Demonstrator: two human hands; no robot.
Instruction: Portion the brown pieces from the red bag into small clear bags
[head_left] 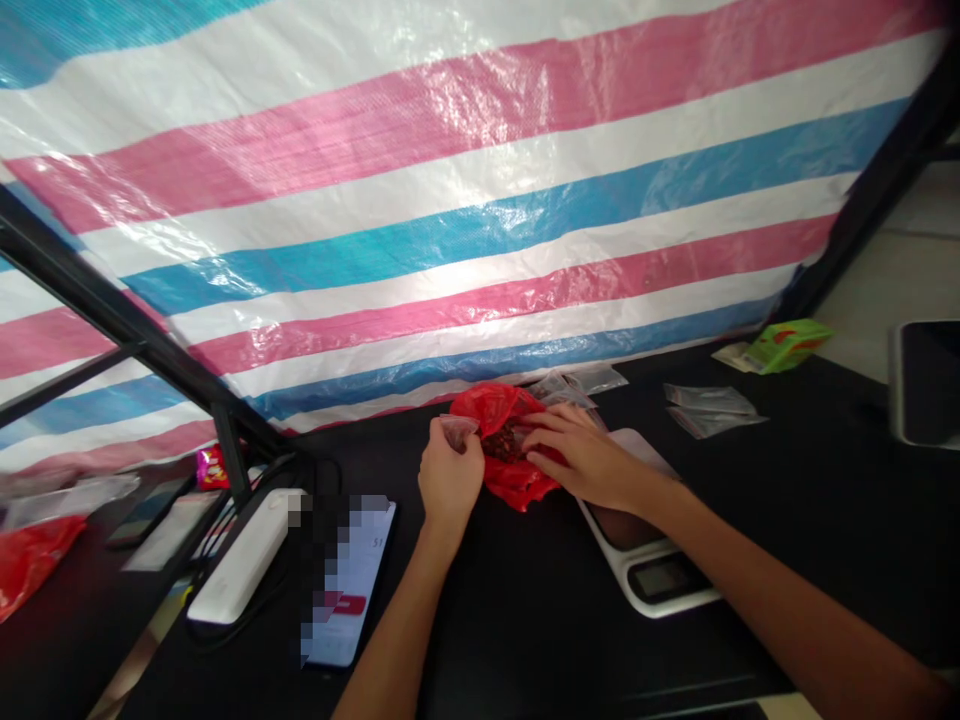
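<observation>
L hand [450,478] closed, pinching small clear zip bag [458,431]. R hand [581,458] open, fingers spread on red plastic bag [510,478] of dark dried bits [504,443], which sits btwn hands on black table [517,640], just beside white digital scale [643,590].

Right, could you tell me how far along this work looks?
Done: the red plastic bag is open, showing dark pieces. In hand: the left hand holds a small clear bag, the right hand rests at the red bag's mouth. Left: more clear bags lie beyond the kitchen scale, contents unclear.
</observation>
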